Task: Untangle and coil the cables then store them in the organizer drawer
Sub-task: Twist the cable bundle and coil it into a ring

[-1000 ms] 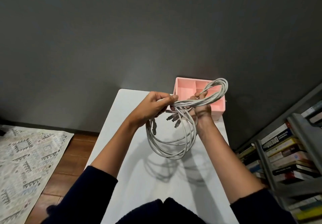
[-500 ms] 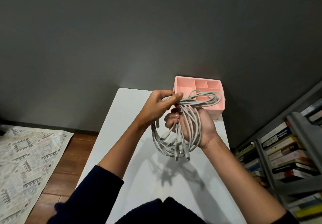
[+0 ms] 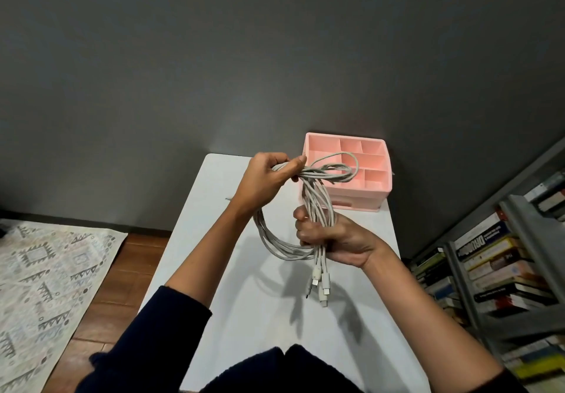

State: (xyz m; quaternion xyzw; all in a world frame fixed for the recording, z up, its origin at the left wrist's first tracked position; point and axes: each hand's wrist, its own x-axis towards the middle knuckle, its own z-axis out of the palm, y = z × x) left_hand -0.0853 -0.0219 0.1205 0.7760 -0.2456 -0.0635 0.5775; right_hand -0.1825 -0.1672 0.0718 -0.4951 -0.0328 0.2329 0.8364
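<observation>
A person stands at a narrow white counter (image 3: 244, 316) with both forearms raised above it and dark sleeves (image 3: 171, 325) pushed up the arms. The left hand (image 3: 267, 178) is the higher one, knuckles up, its grip closed around the top of one bundle of off-white cables (image 3: 276, 244). The right hand (image 3: 334, 239) is lower and nearer, its grip clamped in a fist on the same bundle.

The cables hang in a loop between the two hands, in the air above the counter. A smaller loop juts past the left hand. At least four plugs (image 3: 321, 282) dangle below the right fist. The strands overlap too much to count.

One pink organizer (image 3: 360, 192) with open-top compartments stands at the counter's far right end. One bookshelf (image 3: 489, 255) is to the right and one patterned rug (image 3: 46, 270) lies on the floor to the left.
</observation>
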